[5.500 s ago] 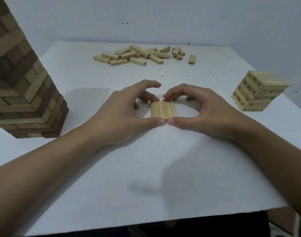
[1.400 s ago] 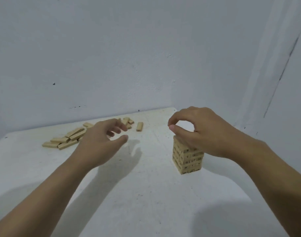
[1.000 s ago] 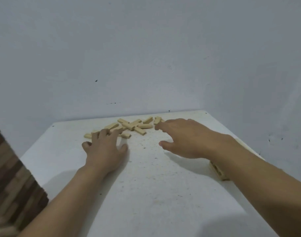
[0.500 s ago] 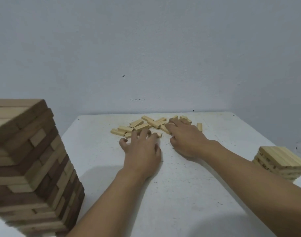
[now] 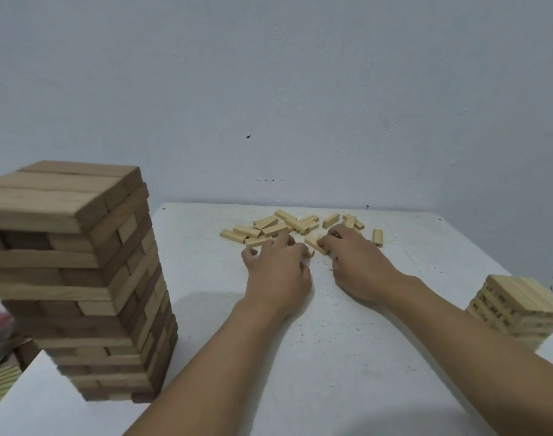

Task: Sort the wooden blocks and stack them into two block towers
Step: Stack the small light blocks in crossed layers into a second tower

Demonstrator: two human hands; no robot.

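Head view: white table [image 5: 347,357] fills the lower frame, with a tall two-tone tower [image 5: 80,278] at the left edge and a short pale tower [image 5: 517,306] at the right edge. Loose pale blocks [image 5: 269,229] lie scattered at centre, near the far rim. Left hand [image 5: 276,272] is palm down with fingertips on the pile's near blocks, grip unclear; right hand [image 5: 357,265] is just beside it, fingers curled round one pale block [image 5: 315,244].
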